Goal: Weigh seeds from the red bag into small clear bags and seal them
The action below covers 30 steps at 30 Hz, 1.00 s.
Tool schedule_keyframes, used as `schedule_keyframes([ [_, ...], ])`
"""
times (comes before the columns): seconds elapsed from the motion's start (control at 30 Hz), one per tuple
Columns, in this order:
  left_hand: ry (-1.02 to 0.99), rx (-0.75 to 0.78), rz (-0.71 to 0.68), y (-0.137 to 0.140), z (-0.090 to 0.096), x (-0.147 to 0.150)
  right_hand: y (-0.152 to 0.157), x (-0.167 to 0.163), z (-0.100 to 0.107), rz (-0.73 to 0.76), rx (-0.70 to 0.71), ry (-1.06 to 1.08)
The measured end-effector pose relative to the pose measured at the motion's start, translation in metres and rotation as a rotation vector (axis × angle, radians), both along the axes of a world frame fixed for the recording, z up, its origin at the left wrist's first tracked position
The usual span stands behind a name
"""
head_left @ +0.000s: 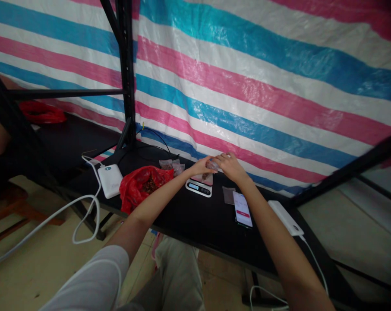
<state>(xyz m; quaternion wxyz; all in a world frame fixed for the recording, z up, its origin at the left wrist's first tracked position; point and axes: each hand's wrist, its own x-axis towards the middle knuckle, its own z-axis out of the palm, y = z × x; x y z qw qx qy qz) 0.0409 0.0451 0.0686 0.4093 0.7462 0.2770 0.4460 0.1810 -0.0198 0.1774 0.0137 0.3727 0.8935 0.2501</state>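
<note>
Just above a small digital scale (198, 188), both my hands meet at a small clear plastic bag (211, 165). My left hand (201, 167) pinches the bag's left side, fingers pressed together. From the right, my right hand (229, 165) grips its upper edge with bent fingers. The lower end of the bag hangs over the scale's pan, and whether it touches is hard to tell. A lit display shows on the scale's front. Left of it, an open red plastic bag (134, 190) holds small brown pieces (152, 185). Behind that lie several small filled clear bags (172, 166).
On the black table (185, 220), a flat clear bag (228, 195) lies beside a lit phone (242, 210). White power banks with cables stand at left (110, 180) and right (285, 217). A black metal post (127, 69) and striped sheeting (247, 95) rise behind.
</note>
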Motion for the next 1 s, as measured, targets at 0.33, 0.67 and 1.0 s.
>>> schedule_keyframes([
  [0.33, 0.509, 0.256, 0.130, 0.015, 0.013, -0.007, -0.011, 0.015, -0.007, -0.036, 0.135, 0.059],
  [0.67, 0.873, 0.298, 0.197, -0.002, 0.023, -0.037, -0.034, -0.003, -0.042, 0.093, -0.127, 0.430],
  [1.0, 0.849, -0.148, -0.118, -0.041, 0.027, -0.216, -0.066, -0.147, -0.096, 0.176, -0.649, 0.803],
])
